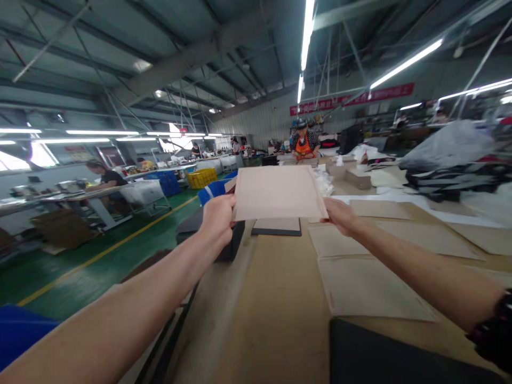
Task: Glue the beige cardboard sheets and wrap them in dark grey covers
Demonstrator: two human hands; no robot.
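Note:
A pale beige rectangular sheet (280, 193) is held up in front of me, above the table. My left hand (218, 216) grips its left edge with the fingers closed. At the opposite edge, my right hand (339, 214) is closed on the lower right corner. Under the sheet lies a beige piece with a dark border (277, 227), partly hidden. Similar beige panels (372, 285) are spread on the table to the right, below my right forearm. A black sheet (392, 352) lies at the near right.
The brown tabletop (276, 309) runs away from me. Left of it are a stack of dark pieces (190, 224) and a green floor (92, 282). A plastic-covered black pile (444, 160) stands at the right. A co-worker in an orange apron (304, 145) is at the far end.

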